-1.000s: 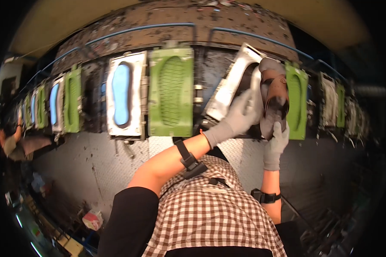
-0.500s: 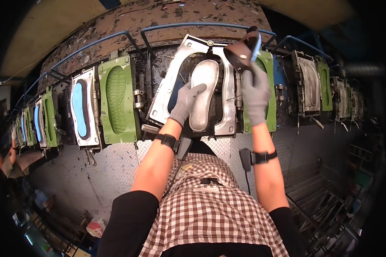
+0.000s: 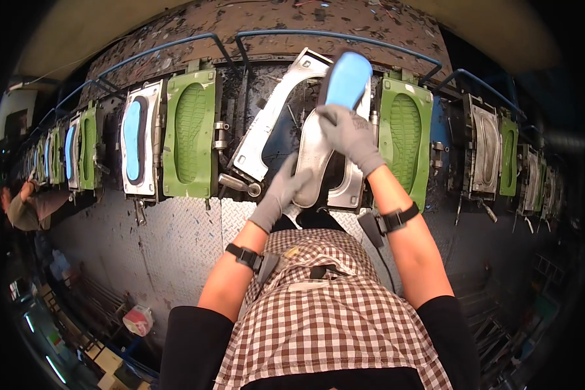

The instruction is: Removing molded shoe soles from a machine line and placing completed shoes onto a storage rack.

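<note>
In the centre a long silver shoe last [image 3: 312,156] stands tilted within a silver mould frame [image 3: 266,117]. My right hand [image 3: 352,136], in a grey glove, is closed on a shoe upper [image 3: 350,79], whose light blue underside faces me above the last's far end. The dark side of the upper is mostly turned away. My left hand [image 3: 279,194], also gloved, is at the left edge of the last's near end, its thumb and fingers apart. Right of the frame stands a green mould half [image 3: 404,140] with a sole-shaped, ridged hollow.
To the left, another green mould half [image 3: 190,133] stands beside a silver mould with a blue-soled piece [image 3: 134,140]. More moulds [image 3: 484,133] curve away on both sides. A blue rail [image 3: 338,32] runs behind. A person [image 3: 26,208] works at far left.
My right hand has brought the upper left over the last, turning its blue underside toward me. My left hand has slid down to the last's near end and loosened. The view has shifted somewhat.
</note>
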Available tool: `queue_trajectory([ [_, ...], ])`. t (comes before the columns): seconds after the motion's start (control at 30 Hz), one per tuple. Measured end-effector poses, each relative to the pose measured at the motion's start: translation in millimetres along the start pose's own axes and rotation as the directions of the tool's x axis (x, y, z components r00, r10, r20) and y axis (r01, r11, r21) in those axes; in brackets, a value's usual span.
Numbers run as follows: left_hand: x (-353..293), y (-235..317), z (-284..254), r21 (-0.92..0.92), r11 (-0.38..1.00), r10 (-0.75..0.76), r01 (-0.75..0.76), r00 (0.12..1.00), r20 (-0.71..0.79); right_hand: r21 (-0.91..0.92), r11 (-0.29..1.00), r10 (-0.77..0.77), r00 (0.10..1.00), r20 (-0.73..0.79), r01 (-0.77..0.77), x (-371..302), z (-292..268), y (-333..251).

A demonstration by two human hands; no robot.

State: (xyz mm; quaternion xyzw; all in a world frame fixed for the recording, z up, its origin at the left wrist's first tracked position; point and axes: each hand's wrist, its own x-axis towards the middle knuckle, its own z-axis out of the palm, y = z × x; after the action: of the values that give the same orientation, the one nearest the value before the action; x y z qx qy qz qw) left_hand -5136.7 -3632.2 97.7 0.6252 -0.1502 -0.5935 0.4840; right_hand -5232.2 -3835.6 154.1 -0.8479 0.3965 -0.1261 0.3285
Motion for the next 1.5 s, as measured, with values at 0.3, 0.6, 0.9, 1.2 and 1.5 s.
queue_trajectory([
  [0.3,-57,17,33,0.253,0.916,-0.311,0.312,0.949,-0.045,-0.032,0.992,-0.086,0.854,0.514,0.119,-16,9,-22],
  [0.6,-61,-12,-3,-0.086,0.981,-0.170,0.177,0.982,0.079,0.201,0.963,-0.258,0.828,0.497,0.180,-108,17,-24],
  [0.9,48,28,-15,-0.602,0.799,-0.021,0.021,1.000,0.006,0.228,0.877,0.310,0.861,0.403,-0.423,-50,14,-25],
  [1.2,74,65,21,-0.361,0.920,0.192,-0.155,0.979,0.070,0.246,0.886,0.417,0.907,-0.058,-0.392,-84,33,2],
  [1.5,120,87,46,-0.285,0.946,0.151,-0.156,0.988,-0.041,-0.001,0.943,0.330,0.935,-0.127,-0.332,-34,5,24],
])
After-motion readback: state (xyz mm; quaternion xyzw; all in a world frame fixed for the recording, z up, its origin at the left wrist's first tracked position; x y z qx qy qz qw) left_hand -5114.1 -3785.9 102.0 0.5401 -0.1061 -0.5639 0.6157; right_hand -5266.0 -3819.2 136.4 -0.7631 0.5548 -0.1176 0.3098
